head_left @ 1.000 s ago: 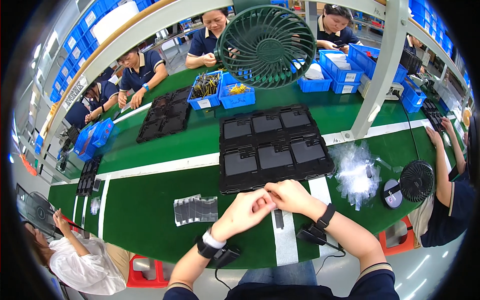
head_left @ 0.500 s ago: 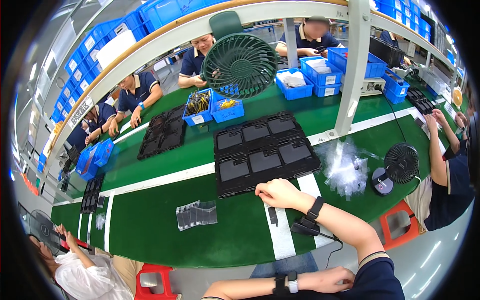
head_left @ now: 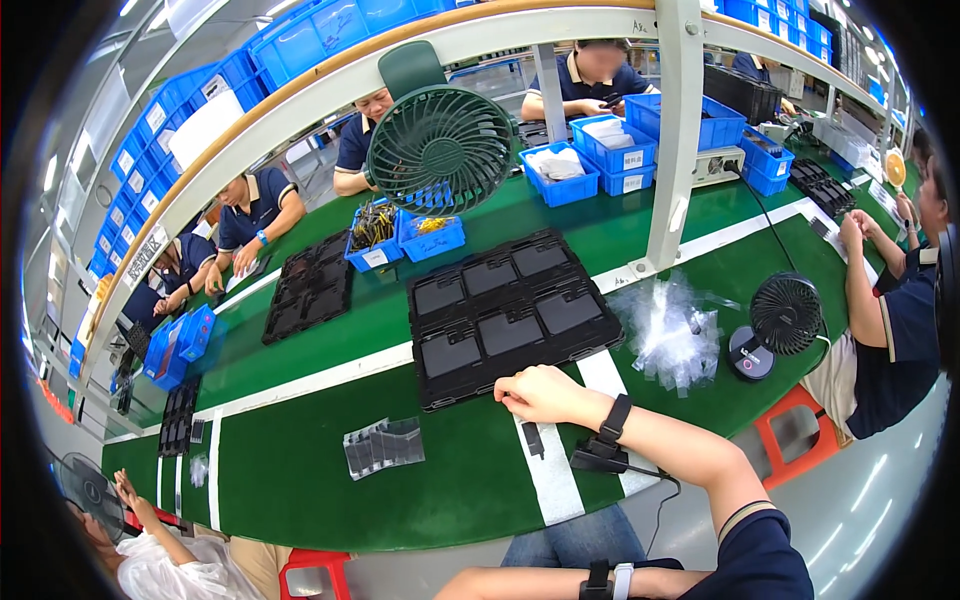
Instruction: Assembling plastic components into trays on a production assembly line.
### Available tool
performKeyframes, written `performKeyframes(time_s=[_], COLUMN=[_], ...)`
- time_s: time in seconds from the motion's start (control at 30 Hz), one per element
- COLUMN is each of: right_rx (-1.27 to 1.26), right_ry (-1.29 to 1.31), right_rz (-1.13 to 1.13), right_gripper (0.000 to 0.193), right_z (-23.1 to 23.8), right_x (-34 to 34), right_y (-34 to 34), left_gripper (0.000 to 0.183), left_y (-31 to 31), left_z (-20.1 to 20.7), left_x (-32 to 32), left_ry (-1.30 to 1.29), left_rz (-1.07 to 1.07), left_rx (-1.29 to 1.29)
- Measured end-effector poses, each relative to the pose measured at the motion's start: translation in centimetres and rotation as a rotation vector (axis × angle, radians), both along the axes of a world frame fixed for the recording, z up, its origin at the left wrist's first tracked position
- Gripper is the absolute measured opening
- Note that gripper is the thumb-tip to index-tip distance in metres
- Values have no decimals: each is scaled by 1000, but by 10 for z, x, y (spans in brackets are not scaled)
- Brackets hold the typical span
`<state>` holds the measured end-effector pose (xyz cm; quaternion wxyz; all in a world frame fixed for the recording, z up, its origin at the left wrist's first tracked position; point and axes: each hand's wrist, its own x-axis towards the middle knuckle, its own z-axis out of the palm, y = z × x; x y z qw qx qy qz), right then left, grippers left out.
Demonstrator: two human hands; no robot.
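My right hand (head_left: 543, 393) is over the front edge of a black compartmented tray (head_left: 425, 388), palm down with its fingers curled together. What they hold, if anything, is hidden. Just below them, a small dark flat piece (head_left: 533, 438) lies on a white tape strip (head_left: 558, 490). Dark flat rectangular panels (head_left: 450, 352) fill the tray's compartments. A black strap circles my right wrist, and a black clip-like device (head_left: 598, 456) with a cable is beneath it. My left forearm (head_left: 510, 584) crosses the lower edge, wearing a dark strap and a white band; my left hand is hidden behind my right sleeve.
Clear plastic film pieces (head_left: 672, 335) are heaped right of the tray, beside a small black fan (head_left: 784, 315). Several clear sleeves (head_left: 384, 447) lie left. A green fan (head_left: 440, 150) hangs overhead near a white post (head_left: 672, 170). Blue bins (head_left: 432, 236) stand behind; co-workers sit around.
The whole view has shifted slightly, moving the bench leftward in the picture. My left hand, visible earlier, has gone behind my right sleeve. My right hand stays curled by the tray's edge.
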<state>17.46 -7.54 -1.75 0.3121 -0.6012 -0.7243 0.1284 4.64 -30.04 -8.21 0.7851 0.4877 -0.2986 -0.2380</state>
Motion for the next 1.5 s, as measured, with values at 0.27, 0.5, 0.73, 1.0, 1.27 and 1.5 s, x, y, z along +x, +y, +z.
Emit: performKeyframes(time_s=[0.27, 0.5, 0.73, 1.0, 1.27, 1.5], right_rx=[-2, -4, 12, -15, -37, -17], right_ry=[-27, -46, -44, -34, -44, -39], right_rz=[-3, -9, -8, -1, -3, -6], right_gripper=[9, 9, 11, 10, 10, 10], right_z=[-1, -2, -4, 1, 2, 1], right_x=[-2, -1, 0, -4, -4, -5], right_y=[2, 3, 2, 1, 0, 0], left_gripper=[30, 29, 27, 26, 25, 25], left_y=[8, 33, 43, 17, 31, 61], left_z=[2, 20, 27, 13, 23, 48], left_x=[-21, -25, -30, -24, -29, -20], left_ry=[-3, -6, -17, -30, -34, -48], left_rz=[18, 24, 38, 82, 106, 142], left_rx=[38, 69, 105, 151, 186, 230])
